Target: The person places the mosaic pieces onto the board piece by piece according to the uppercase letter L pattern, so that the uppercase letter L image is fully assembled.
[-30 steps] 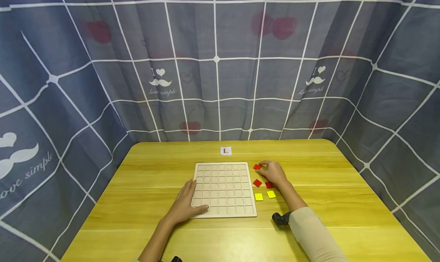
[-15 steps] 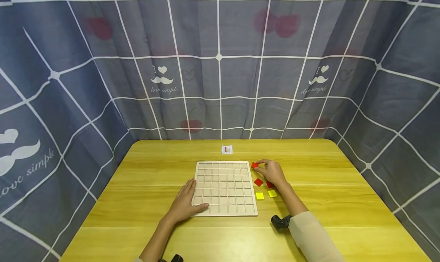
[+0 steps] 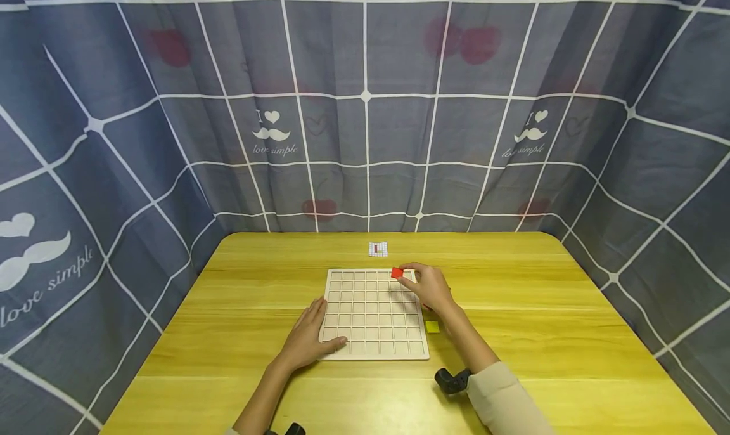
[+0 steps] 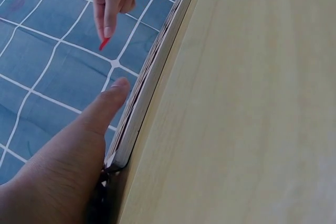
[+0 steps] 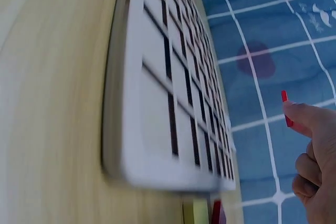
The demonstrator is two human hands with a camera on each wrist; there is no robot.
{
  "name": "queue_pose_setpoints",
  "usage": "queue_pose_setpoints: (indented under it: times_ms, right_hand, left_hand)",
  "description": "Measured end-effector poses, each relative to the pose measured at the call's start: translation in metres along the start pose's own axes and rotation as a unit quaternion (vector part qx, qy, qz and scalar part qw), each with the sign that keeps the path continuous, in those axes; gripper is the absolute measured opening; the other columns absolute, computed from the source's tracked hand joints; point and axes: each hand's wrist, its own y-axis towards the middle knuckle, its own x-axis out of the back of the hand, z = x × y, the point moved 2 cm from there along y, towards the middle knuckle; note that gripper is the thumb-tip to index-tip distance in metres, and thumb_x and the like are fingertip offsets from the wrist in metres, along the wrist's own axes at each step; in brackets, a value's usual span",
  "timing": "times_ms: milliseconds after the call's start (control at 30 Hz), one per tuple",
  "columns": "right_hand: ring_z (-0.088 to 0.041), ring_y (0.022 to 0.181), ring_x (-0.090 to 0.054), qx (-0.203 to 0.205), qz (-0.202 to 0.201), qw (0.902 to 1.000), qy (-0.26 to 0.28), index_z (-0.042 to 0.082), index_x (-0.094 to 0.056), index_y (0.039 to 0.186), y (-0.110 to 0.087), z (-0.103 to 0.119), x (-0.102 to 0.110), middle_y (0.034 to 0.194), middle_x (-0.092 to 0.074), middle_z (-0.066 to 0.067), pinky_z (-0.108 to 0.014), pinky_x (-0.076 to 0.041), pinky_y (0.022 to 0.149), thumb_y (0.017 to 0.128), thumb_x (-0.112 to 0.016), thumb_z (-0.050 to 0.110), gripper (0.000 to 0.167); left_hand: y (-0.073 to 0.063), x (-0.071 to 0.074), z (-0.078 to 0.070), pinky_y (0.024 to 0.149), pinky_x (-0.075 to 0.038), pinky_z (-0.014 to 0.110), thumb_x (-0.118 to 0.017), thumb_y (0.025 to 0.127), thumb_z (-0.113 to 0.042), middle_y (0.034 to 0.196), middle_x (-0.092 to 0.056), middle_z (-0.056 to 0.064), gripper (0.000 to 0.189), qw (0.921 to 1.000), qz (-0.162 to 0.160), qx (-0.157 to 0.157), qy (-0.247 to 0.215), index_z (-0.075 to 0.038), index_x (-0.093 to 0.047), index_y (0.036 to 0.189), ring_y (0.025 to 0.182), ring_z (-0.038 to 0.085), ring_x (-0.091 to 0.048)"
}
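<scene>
Red tile (image 3: 397, 272): moved left toward frame centre; thin, square.
Right hand (image 3: 430, 287): pinches it, barely parted.
Left hand (image 3: 308, 333): outspread, touching board (image 3: 372, 316).

A tile (image 3: 397, 272) is red, the gridded board (image 3: 371, 318) cream, the grained table (image 3: 365, 397) yellow, the curtain (image 3: 396, 127) white-checked grey-blue.

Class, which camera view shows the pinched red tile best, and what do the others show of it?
The head view: most of the red tile's flat face is visible there, at the right hand's fingertips. Both wrist views show it nearly edge-on, as a thin red strip.
</scene>
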Motion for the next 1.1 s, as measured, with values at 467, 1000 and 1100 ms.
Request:
queue_pose_setpoints:
  times_ms: [467, 1000, 1100]
  right_hand:
    - [-0.005, 0.044, -0.020, 0.032, 0.013, 0.9994, -0.004, 0.012, -0.070, 0.103, 0.019, 0.030, -0.047, 0.049, -0.026, 0.009, -0.021, -0.017, 0.042, 0.079, -0.073, 0.027, 0.028]
    - [-0.004, 0.040, -0.021, 0.009, 0.089, 0.9960, 0.008, 0.012, -0.070, 0.105, 0.022, 0.023, -0.088, 0.045, -0.030, 0.008, -0.020, -0.020, 0.036, 0.081, -0.071, 0.025, 0.027]
    - [-0.004, 0.040, -0.021, 0.003, 0.092, 0.9957, 0.002, 0.013, -0.070, 0.105, 0.022, 0.022, -0.089, 0.044, -0.030, 0.009, -0.020, -0.020, 0.036, 0.081, -0.071, 0.026, 0.027]
  left_hand:
    - [-0.001, 0.002, 0.003, 0.109, -0.013, 0.050, -0.061, 0.076, -0.062, 0.150, -0.020, 0.017, 0.101, 1.0000, -0.006, -0.003, 0.004, 0.004, -0.025, 0.143, 0.138, 0.032, -0.014]
    - [0.000, 0.000, 0.003, 0.107, -0.016, 0.053, -0.063, 0.077, -0.060, 0.150, -0.021, 0.016, 0.096, 1.0000, -0.002, 0.000, 0.001, 0.001, -0.028, 0.143, 0.137, 0.034, -0.015]
    - [0.000, 0.000, 0.004, 0.107, -0.017, 0.054, -0.062, 0.077, -0.060, 0.150, -0.020, 0.016, 0.097, 1.0000, -0.001, 0.001, 0.002, 0.000, -0.028, 0.144, 0.137, 0.033, -0.015]
